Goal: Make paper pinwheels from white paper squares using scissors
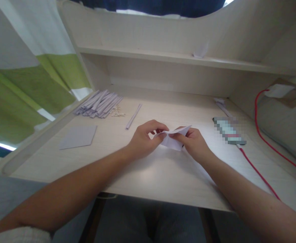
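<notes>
We see our two bare hands meeting over the middle of a pale wooden bench (148, 179). Our left hand (144, 138) is mostly closed, its fingers curled in and pinching the left edge of a small folded piece of white paper (174, 139). Our right hand (193, 141) is likewise nearly closed, thumb and fingers gripping the right side of the same paper, which sits just above the bench surface between both hands.

To the far left lies a heap of narrow rolled white paper strips (98, 104), with one single rolled strip (133, 116) lying apart nearer the centre. A flat grey square sheet of paper (78, 136) rests at the near left. On the right lies a flat rectangular object, blurred out (229, 131), beside a red cable (258, 172) trailing toward the near right edge. A shelf (163, 57) runs across the far side.
</notes>
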A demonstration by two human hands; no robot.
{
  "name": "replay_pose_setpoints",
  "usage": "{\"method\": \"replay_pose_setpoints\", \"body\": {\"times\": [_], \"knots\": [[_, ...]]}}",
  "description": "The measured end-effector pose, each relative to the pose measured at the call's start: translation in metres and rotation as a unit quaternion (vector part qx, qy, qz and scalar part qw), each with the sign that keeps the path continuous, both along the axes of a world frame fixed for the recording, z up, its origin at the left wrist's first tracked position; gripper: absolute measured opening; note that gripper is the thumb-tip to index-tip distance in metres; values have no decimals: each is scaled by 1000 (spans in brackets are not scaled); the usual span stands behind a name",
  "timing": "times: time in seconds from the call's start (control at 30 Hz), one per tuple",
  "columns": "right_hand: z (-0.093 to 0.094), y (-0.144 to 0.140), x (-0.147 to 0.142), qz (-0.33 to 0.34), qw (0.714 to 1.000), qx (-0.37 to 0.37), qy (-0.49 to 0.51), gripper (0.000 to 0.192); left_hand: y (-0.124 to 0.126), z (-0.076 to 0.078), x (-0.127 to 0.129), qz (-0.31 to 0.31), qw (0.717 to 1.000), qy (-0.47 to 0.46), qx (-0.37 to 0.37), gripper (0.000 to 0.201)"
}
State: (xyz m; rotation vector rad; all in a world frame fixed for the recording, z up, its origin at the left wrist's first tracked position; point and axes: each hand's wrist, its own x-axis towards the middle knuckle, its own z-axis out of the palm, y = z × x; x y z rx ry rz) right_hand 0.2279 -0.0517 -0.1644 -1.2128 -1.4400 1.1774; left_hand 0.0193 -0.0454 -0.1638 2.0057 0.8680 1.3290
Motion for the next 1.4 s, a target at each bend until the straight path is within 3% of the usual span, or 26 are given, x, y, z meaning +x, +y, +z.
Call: {"method": "replay_pose_setpoints", "body": {"times": [0.13, 0.37, 0.5, 0.77, 0.93, 1.1, 1.23, 1.4], "knots": [[-2, 1, -1, -11, 996, -48, 76, 17, 0, -4, 1, -26, 1000, 1, 6, 35], [9, -1, -4, -3, 988, -83, 133, 19, 2, 0, 1, -27, 995, -22, -96, 33], [12, -2, -3, 17, 967, -132, 218, 21, 1, 2, -1, 24, 999, -15, -41, 28], [12, 1, 0, 109, 943, -216, 228, 74, 3, -8, -4, 82, 993, -7, 82, 32], [11, 0, 2, 127, 948, -204, 210, 59, 5, -11, -9, 42, 989, 34, 140, 31], [12, -2, 3, 142, 952, -182, 202, 25, 4, -8, -11, 28, 986, 71, 151, 34], [13, -2, 3, 108, 965, -154, 185, 18, 2, -2, -12, 0, 994, 27, 110, 31], [12, -1, 1, 90, 982, -112, 123, 29, 0, 5, -10, 3, 997, -40, -60, 28]]}}
